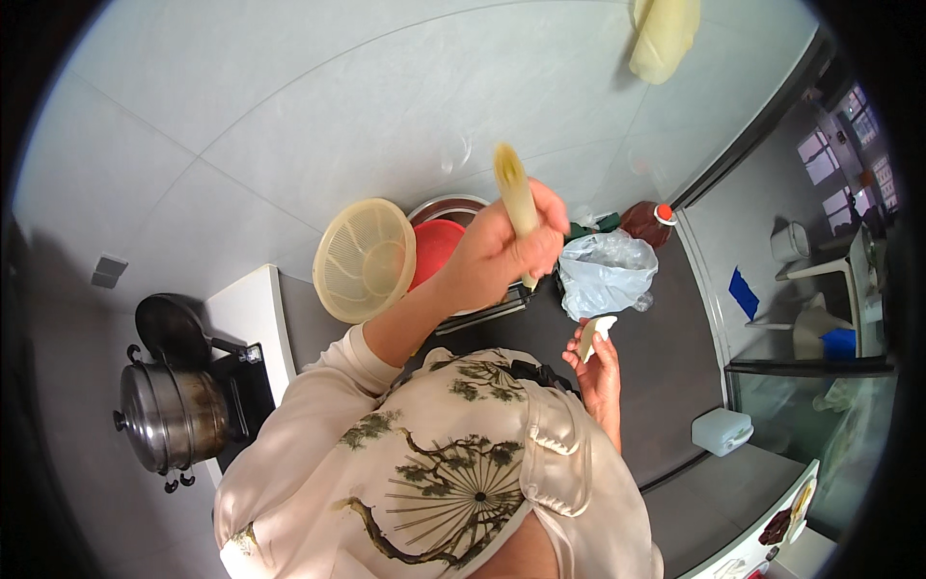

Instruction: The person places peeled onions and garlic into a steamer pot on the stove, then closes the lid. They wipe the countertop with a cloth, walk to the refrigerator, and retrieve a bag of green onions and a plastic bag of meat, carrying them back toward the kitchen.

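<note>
My left hand (499,250) is raised in front of me, its fingers wrapped around a long pale vegetable stalk (512,181). One end of the stalk is yellowish and points up and away; the thin other end shows below my thumb. Lower on the right, my right hand (599,376) holds a short, curved, whitish piece (595,339) between thumb and fingers; I cannot tell exactly what it is. Just beyond that hand stands an open, translucent white plastic bag (608,271). Behind my left hand are a red plastic basin (434,250) and a cream plastic colander (362,264), tilted against the wall.
A large bottle of dark red liquid (647,223) stands behind the bag. To the left, a steamer pot (170,416) and a black wok (170,329) are at the stove. A white container (722,432) sits at right, near the glass door (846,427). Something cream-coloured (665,43) hangs on the wall.
</note>
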The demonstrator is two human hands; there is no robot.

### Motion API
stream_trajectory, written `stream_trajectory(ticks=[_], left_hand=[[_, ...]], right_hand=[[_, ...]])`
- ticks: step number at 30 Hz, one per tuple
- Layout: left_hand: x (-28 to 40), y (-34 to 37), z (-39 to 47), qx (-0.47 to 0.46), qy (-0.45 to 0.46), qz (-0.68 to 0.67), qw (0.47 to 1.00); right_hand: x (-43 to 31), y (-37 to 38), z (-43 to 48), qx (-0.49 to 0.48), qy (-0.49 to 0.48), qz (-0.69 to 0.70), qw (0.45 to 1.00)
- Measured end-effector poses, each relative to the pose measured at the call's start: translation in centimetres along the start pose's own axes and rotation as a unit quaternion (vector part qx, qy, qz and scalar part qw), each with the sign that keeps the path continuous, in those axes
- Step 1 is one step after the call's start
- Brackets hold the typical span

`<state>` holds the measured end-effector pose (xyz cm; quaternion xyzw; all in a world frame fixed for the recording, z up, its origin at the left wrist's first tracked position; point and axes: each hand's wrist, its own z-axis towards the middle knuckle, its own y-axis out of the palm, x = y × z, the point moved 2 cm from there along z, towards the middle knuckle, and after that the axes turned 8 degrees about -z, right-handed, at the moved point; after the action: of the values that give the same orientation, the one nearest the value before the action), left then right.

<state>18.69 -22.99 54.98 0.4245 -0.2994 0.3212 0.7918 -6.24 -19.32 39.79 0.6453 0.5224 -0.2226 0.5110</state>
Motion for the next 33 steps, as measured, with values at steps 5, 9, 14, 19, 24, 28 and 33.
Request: stream_trajectory(ticks=[5, 9, 14, 19, 24, 28, 33], left_hand=[[4.5, 3.6, -0.7, -0.150, 0.123, 0.263, 0.945], [6.5, 7.5, -0.7, -0.259, 0.273, 0.262, 0.889], [7.6, 9.5, -0.7, -0.289, 0.285, 0.262, 0.876], [7.1, 8.6, 0.9, -0.279, 0.294, 0.230, 0.885], [0.8, 2.6, 5.1, 0.166, 0.148, -0.059, 0.973], [1.9, 0.4, 4.2, 0.144, -0.011, -0.240, 0.960], [1.5, 1.0, 3.4, 0.160, -0.051, -0.389, 0.906]], right_hand=[[0.5, -0.7, -1.0, 0.028, 0.015, 0.000, 0.999], [0.1, 0.1, -2.4, 0.056, 0.033, 0.018, 0.998], [-0.7, 0.9, -1.3, 0.041, 0.021, 0.016, 0.999], [-0.2, 0.1, -1.9, 0.086, 0.033, 0.042, 0.995], [0.1, -1.1, -0.4, 0.033, 0.037, 0.004, 0.999], [-0.8, -0.9, 0.5, 0.021, 0.026, 0.009, 0.999], [0.0, -1.1, -0.4, 0.033, 0.046, 0.006, 0.998]])
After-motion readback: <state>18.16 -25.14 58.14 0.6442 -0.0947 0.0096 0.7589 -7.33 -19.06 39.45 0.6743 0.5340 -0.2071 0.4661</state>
